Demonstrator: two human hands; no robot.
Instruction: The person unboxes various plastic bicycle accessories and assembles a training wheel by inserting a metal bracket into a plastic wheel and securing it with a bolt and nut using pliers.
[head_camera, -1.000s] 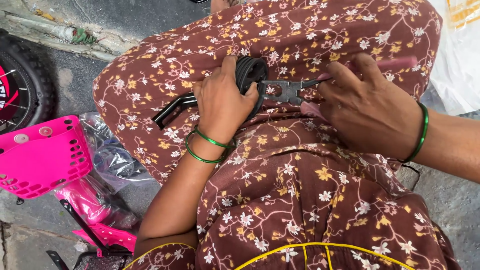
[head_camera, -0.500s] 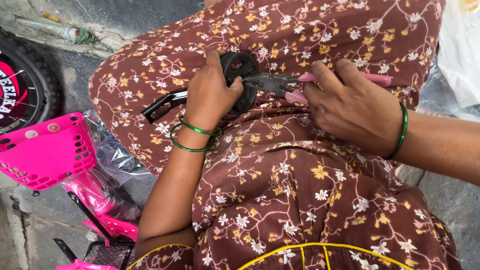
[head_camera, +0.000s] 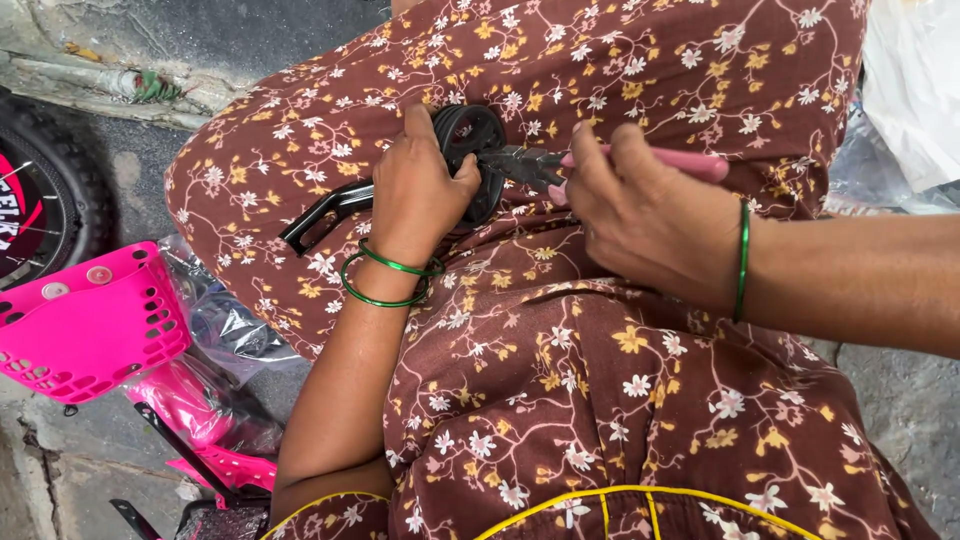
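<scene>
The left hand (head_camera: 415, 195) is wrapped over a black bracket with a small black wheel (head_camera: 470, 140), fingers closed around the part and thumb pressed against the wheel's rim. The bracket's flat arm (head_camera: 325, 212) projects out to the left below the wrist, over the lap. The part rests on the person's knee, on a brown floral garment (head_camera: 560, 400).

The right hand (head_camera: 650, 215) grips pink-handled pliers (head_camera: 640, 160), fingers curled shut around the handles. The dark metal nose of the pliers meets the wheel's hub area; whether it actually bites on a fastener there cannot be told. Both hands sit close together, nearly touching at the wheel.

Green bangles (head_camera: 385, 280) circle the left wrist, and one green bangle (head_camera: 742, 260) sits on the right wrist.

At lower left lies a pink plastic basket (head_camera: 90, 325) with perforated walls, beside pink bicycle frame parts (head_camera: 195, 410) partly wrapped in clear plastic. A black bicycle tyre (head_camera: 70, 170) shows at the left edge. White plastic sheeting (head_camera: 915, 90) occupies the upper right corner.
</scene>
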